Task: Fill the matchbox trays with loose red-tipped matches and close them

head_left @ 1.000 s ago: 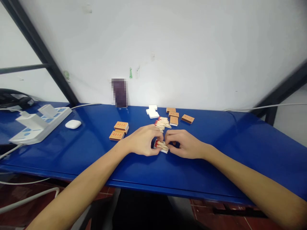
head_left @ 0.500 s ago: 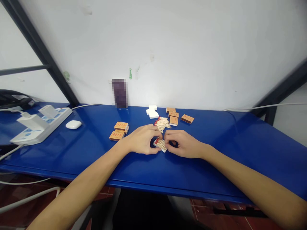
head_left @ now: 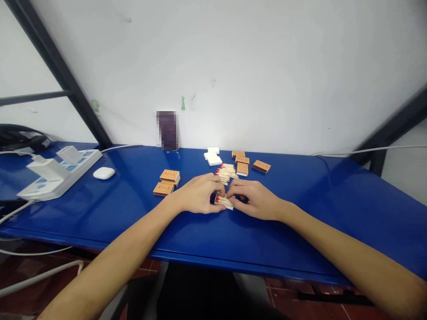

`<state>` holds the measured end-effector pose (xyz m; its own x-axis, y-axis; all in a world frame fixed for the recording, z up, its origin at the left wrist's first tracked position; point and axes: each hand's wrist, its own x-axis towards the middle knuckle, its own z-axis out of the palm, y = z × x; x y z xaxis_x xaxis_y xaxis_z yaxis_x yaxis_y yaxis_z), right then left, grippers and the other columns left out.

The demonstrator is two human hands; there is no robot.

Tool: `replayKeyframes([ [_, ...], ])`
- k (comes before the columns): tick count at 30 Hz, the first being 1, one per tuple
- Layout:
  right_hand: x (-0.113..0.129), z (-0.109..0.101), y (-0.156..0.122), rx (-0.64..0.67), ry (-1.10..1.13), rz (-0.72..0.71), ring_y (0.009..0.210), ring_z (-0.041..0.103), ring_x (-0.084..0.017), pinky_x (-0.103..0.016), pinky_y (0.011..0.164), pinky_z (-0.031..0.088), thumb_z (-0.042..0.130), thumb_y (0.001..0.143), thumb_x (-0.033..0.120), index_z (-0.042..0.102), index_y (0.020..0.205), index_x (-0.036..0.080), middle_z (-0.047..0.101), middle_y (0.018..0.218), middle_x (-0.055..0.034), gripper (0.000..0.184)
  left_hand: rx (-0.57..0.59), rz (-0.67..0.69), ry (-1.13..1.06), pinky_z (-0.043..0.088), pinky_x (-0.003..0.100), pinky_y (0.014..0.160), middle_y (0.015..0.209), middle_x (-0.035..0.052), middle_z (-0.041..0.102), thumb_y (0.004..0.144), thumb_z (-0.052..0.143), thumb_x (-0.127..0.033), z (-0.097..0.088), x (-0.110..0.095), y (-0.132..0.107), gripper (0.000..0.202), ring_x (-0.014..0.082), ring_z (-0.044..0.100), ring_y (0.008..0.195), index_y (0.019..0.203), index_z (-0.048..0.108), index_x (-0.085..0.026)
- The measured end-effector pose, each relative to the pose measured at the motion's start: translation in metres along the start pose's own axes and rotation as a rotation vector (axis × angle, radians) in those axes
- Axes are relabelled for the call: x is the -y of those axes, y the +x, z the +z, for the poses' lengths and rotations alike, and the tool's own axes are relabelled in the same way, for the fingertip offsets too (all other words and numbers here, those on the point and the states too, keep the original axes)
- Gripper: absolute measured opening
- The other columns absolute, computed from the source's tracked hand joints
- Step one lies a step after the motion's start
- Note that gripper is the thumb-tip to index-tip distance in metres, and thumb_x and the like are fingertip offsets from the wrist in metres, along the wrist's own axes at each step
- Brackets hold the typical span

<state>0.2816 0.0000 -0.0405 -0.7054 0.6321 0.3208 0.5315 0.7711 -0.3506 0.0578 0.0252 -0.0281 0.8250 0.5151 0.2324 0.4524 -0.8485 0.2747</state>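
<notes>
My left hand (head_left: 203, 193) curves around a small white matchbox tray (head_left: 230, 207), gripping it between thumb and fingers on the blue table. Red-headed matches (head_left: 224, 200) lie in the tray, heads toward the left. My right hand (head_left: 251, 199) is at the tray's right end, its thumb and fingers drawn together on the pale ends of the matches; the exact fingertip contact is partly hidden. Just beyond both hands, a loose pile of matches (head_left: 228, 172) lies on the table, red heads to the left.
Behind the pile are white trays (head_left: 213, 158). Orange matchbox sleeves (head_left: 242, 168) lie to their right, one apart (head_left: 261, 166). Several orange matchboxes (head_left: 164, 188) sit left of my hands. A white case (head_left: 104, 173) and a power strip (head_left: 63, 180) are farther left.
The tray has turned slightly, now lying closer to level across my view. My right fingers have shifted a little left over the matches. My left hand keeps its grip.
</notes>
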Motion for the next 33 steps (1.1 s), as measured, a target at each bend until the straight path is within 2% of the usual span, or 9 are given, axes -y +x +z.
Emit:
replayKeyframes([
  [7,-0.0009,0.0020,0.0003,-0.026,0.005,0.007,0.072,0.056,-0.014,-0.027,0.067,0.045,0.053,0.092,0.023,0.064,0.085,0.019,0.062,0.088,-0.0044,0.015,-0.007,-0.021,-0.015,0.042,0.030,0.078,0.091,0.0022,0.060,0.081,0.068,-0.040,0.0013,0.0010,0.0007,0.023,0.0186,0.056,0.089,0.088,0.063,-0.018],
  [18,0.0006,0.0021,0.0005,-0.025,0.019,0.006,0.072,0.055,-0.015,-0.027,0.066,0.044,0.053,0.087,0.016,0.059,0.080,0.019,0.061,0.085,-0.0041,0.010,-0.003,-0.018,-0.009,0.040,0.029,0.074,0.090,0.0029,0.060,0.080,0.067,-0.041,0.0012,0.0010,0.0018,0.026,0.0190,0.055,0.085,0.088,0.060,-0.018],
  [28,0.0026,0.0005,0.0010,-0.026,0.039,-0.009,0.068,0.052,-0.013,-0.026,0.063,0.041,0.051,0.091,0.022,0.058,0.080,0.018,0.059,0.084,-0.0036,0.013,-0.029,-0.005,-0.049,0.039,0.027,0.070,0.084,0.0010,0.060,0.079,0.068,-0.050,0.0010,-0.0003,0.0014,0.036,0.0170,0.054,0.079,0.088,0.056,-0.018],
  [31,0.0015,0.0014,0.0013,-0.032,0.070,0.013,0.062,0.048,-0.012,-0.025,0.059,0.038,0.052,0.092,0.026,0.058,0.081,0.019,0.056,0.074,-0.0005,0.014,-0.032,-0.025,-0.106,0.039,0.027,0.068,0.076,-0.0004,0.060,0.085,0.059,-0.055,0.0001,-0.0019,0.0011,0.036,0.0156,0.054,0.073,0.090,0.057,-0.019],
  [33,-0.0003,0.0023,0.0013,-0.039,0.106,0.034,0.060,0.047,-0.012,-0.024,0.059,0.037,0.052,0.093,0.028,0.059,0.084,0.019,0.056,0.071,0.0007,0.015,-0.044,-0.027,-0.139,0.039,0.026,0.067,0.074,-0.0009,0.061,0.092,0.051,-0.050,0.0008,-0.0003,0.0013,0.032,0.0146,0.055,0.070,0.094,0.057,-0.019],
])
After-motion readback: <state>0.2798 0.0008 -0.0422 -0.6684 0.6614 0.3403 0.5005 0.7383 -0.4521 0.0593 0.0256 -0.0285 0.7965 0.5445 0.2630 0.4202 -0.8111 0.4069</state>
